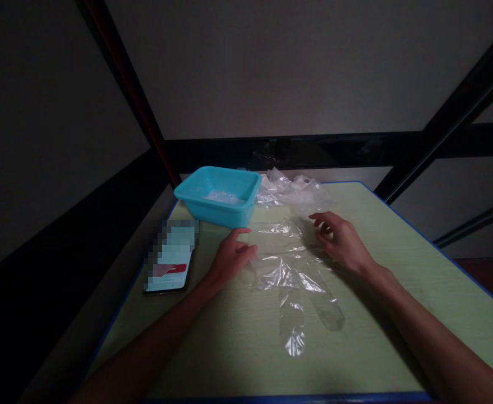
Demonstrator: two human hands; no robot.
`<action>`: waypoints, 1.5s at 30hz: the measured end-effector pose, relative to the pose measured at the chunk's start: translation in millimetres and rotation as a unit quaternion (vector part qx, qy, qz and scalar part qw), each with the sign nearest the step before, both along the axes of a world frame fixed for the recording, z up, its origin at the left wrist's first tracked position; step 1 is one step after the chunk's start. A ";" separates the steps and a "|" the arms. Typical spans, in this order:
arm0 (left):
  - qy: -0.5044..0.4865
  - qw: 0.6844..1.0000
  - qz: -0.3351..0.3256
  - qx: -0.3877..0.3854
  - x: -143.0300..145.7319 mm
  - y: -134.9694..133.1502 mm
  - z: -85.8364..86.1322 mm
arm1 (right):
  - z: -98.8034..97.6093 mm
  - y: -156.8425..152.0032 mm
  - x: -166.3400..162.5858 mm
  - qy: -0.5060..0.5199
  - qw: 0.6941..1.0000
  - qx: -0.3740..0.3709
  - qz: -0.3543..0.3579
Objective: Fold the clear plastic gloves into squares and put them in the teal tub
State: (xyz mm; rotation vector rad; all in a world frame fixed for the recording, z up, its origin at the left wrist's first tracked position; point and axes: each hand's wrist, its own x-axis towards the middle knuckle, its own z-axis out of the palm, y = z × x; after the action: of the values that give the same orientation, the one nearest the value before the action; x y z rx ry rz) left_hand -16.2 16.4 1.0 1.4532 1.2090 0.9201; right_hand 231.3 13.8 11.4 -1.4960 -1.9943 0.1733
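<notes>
A clear plastic glove (290, 269) lies flat on the green table (397, 269), its fingers pointing toward me. My left hand (231, 257) rests on the glove's left edge, with its fingers curled and pinching the plastic. At the glove's upper right edge is my right hand (341, 238), whose bent fingers touch the plastic film.
A turquoise plastic tub (219, 194) stands at the back left with something pale inside. A heap of crumpled clear plastic (294, 191) lies behind the glove. A phone (171, 257) lies at the left edge with its screen lit. Dark metal frame bars surround the table.
</notes>
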 end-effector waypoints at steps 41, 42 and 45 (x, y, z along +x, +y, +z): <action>-0.051 0.927 -0.288 -0.236 -15.6 -19.1 20.3 | -24.3 -7.7 -25.5 -0.272 0.955 -0.088 0.082; -0.058 0.910 -0.322 -0.256 -18.2 -19.3 23.6 | -24.8 -7.6 -25.4 -0.271 0.955 -0.083 0.082; -0.022 0.847 -0.436 -0.305 -24.7 -19.7 35.7 | -26.2 -7.0 -24.7 -0.265 0.957 -0.077 0.086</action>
State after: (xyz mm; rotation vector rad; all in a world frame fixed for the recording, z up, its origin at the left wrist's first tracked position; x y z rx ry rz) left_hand -40.9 -3.4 36.8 1.2223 0.5745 -0.0724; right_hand 206.6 6.8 -14.8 -1.5817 -2.5926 -0.0062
